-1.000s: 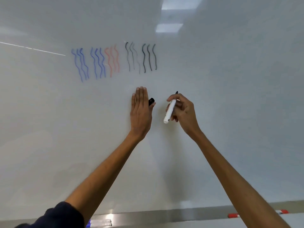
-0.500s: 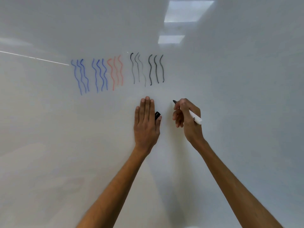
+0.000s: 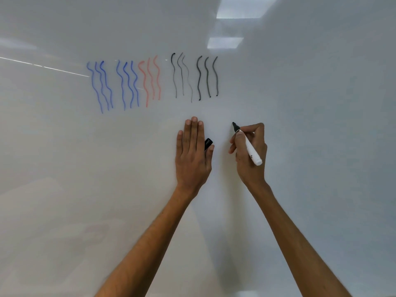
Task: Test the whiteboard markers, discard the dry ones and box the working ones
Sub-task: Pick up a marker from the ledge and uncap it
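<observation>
- 5 sets of 3 wavy test strokes [image 3: 199,78] across the whiteboard [image 3: 310,125]: 2 blue, 1 red, 1 thin faint black, 1 bold black.
- Right hand [image 3: 250,155]: fingers curled round an uncapped black marker [image 3: 249,147] in a writing grip, nib pointing up-left, below and right of the bold black set. Nib contact with the board not discernible.
- Left hand [image 3: 192,155]: fingers straight and flat against the board, thumb pinching the black cap [image 3: 208,144] against the forefinger's side.
- Step in hand, by judgement: testing, probably a 6th marker; pen poised, no fresh line at the nib.
- Next move, likely: nib pressed to bare board right of the bold set, 3 waves drawn with even pressure, ink density judged against the faint and bold black sets.
- After that: cap back on from the left hand, then box or bin; neither in view.
</observation>
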